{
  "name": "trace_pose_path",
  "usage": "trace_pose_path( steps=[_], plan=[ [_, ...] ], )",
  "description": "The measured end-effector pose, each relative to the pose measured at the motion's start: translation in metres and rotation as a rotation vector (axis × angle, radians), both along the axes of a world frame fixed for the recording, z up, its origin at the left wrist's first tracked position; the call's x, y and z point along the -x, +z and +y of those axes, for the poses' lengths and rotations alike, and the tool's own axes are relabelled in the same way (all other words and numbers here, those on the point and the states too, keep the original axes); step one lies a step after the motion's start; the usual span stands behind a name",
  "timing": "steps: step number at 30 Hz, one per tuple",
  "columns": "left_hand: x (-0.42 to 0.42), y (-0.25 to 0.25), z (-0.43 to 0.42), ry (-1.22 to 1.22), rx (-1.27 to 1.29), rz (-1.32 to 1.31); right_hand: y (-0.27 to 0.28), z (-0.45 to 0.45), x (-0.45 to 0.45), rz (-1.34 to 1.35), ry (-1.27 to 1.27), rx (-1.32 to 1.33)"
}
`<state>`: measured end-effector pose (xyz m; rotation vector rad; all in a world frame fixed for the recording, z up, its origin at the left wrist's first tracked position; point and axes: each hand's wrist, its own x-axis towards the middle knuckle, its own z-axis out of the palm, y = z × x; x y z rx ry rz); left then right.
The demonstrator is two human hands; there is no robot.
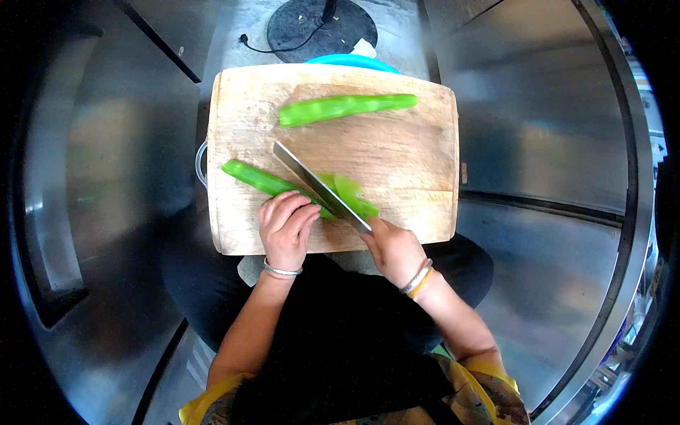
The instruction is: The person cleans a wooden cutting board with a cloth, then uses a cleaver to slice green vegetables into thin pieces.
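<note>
My right hand [394, 249] is closed round the handle of a kitchen knife [307, 173], its broad blade slanting up and left across the board. Under the blade lies a long peeled green stem that looks like celtuce [256, 178]. Curled fingers of my left hand [285, 225] press this stem down, just left of the blade. Thin green slices [346, 190], blurred, lie against the knife's right side. A second peeled celtuce stem [347, 106] rests whole near the far edge of the wooden cutting board [411, 152]. The knife's handle is mostly hidden in my right hand.
Beyond the board show the rim of a blue basin [354, 61] and a round black base [301, 28] with a cable. Metal cabinet fronts [531, 92] stand close on the right and left. The board sits above my knees.
</note>
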<state>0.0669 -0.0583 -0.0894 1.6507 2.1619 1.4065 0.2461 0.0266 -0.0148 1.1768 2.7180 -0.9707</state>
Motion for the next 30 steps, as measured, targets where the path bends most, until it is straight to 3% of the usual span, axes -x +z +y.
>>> trace_pose_path(
  steps=[6, 18, 30],
  plan=[
    [-0.002, -0.004, 0.001, 0.026, -0.007, -0.012, 0.031, -0.008, -0.008, 0.004, 0.006, -0.045],
    [-0.001, -0.001, 0.001, 0.017, 0.024, -0.020, 0.031, -0.013, -0.007, -0.127, 0.012, 0.041],
    [-0.001, 0.001, -0.001, 0.061, 0.018, -0.008, -0.010, 0.002, 0.009, 0.004, 0.031, 0.007]
  ],
)
